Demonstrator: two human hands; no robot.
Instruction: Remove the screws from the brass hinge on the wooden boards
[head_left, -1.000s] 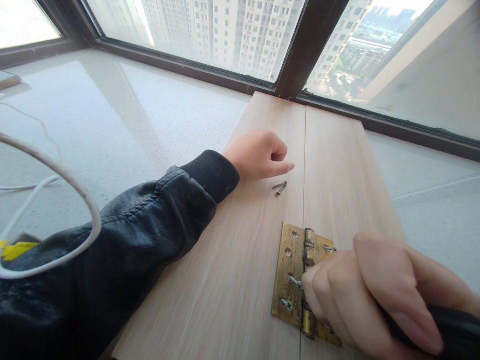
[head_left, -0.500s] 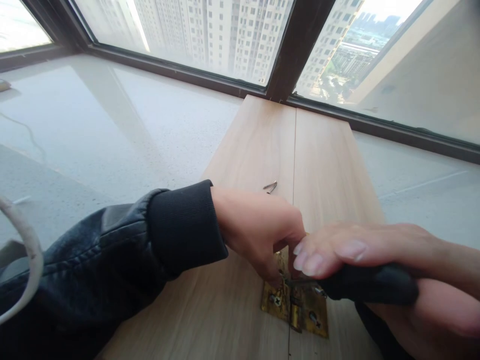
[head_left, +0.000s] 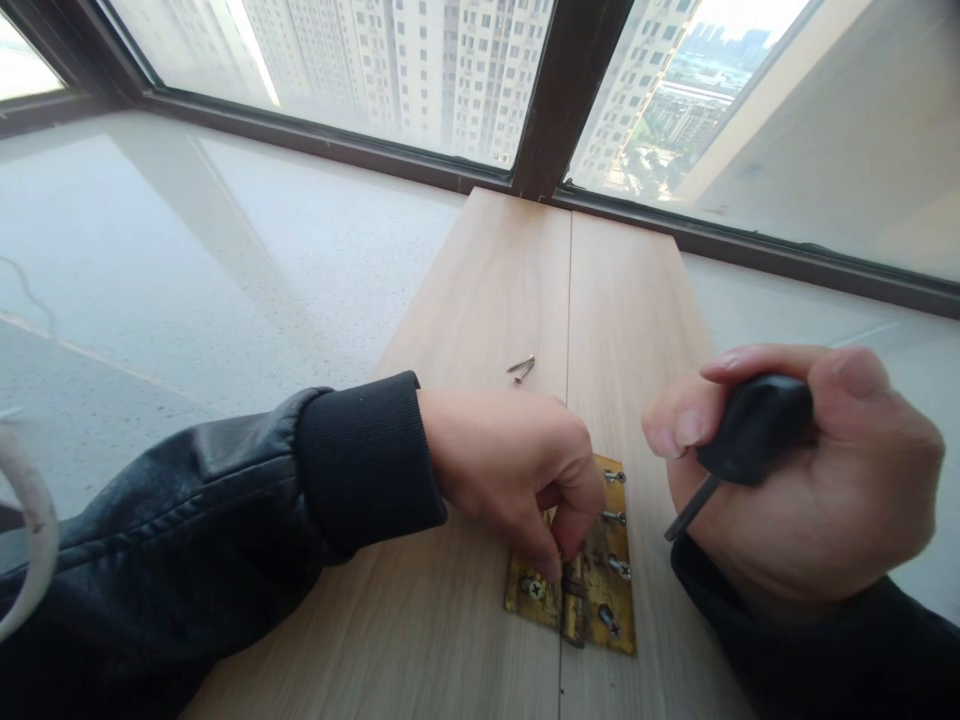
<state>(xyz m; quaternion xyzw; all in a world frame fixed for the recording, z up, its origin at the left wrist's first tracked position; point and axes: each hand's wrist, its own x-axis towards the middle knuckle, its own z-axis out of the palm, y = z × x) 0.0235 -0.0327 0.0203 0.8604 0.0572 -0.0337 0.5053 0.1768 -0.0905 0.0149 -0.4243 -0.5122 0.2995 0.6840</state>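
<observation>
Brass hinge (head_left: 592, 600) lay low in the frame, centre-right, across the seam between two pale wooden boards (head_left: 487, 300), several screws standing partly out of its right leaf. Left hand (head_left: 517, 470) rested on the hinge's upper left part, fingertips pinched together there; anything between them was hidden. Right hand (head_left: 795, 470), right of centre, was closed around a black-handled screwdriver (head_left: 742, 435), its shaft pointing down-left toward the hinge, clear of it. Farther up, two loose screws (head_left: 521, 367) lay on the left board. Beyond: grey worktop (head_left: 225, 250), then window frame (head_left: 562, 100).
</observation>
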